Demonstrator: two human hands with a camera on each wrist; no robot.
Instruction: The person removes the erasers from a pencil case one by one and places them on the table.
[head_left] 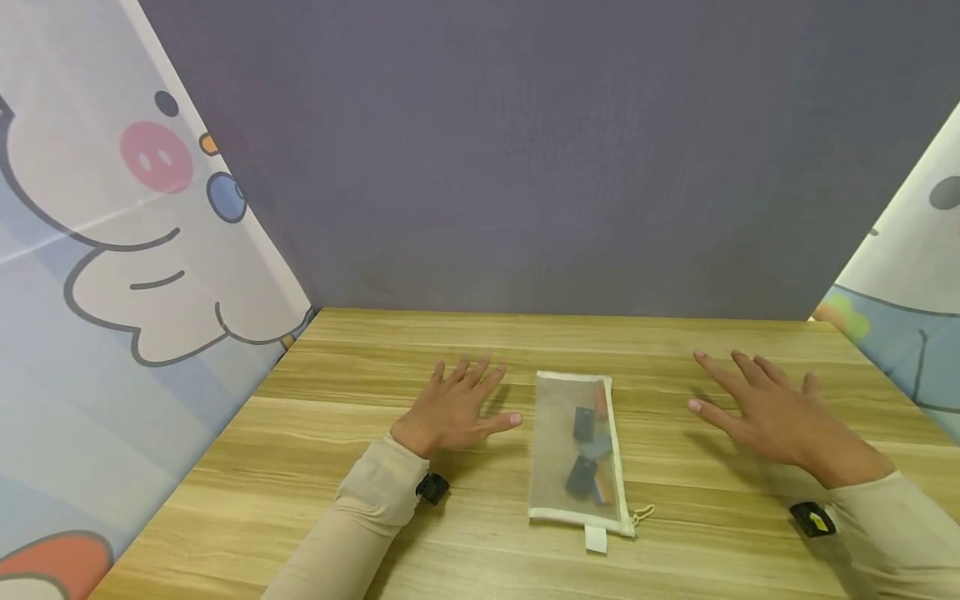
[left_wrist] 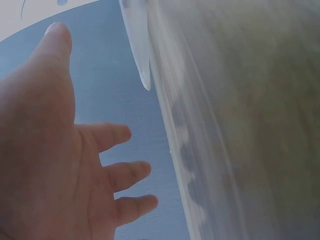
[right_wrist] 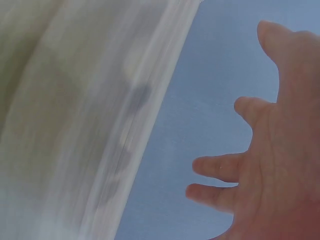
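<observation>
A see-through mesh pouch [head_left: 555, 450] with white edging lies flat on the wooden table [head_left: 322, 467], between the two hands. Several dark flat pieces and some reddish and blue ones show through its mesh; their kind is unclear. A cord loop [head_left: 642, 514] hangs from its lower right corner, and a white tag [head_left: 596, 539] sticks out of the near edge. To the pouch's left, my left hand [head_left: 453, 412] is spread with straight fingers, apart from it. My right hand [head_left: 780, 417], also spread and holding nothing, is farther off on the right. Both palms face down over the wood.
A dark grey panel [head_left: 540, 167] rises behind the table's far edge. Cartoon-printed cloths flank it, one on the left [head_left: 97, 333] and one on the right [head_left: 907, 250]. Each wrist has a small black device, on the left [head_left: 432, 488] and the right [head_left: 812, 519].
</observation>
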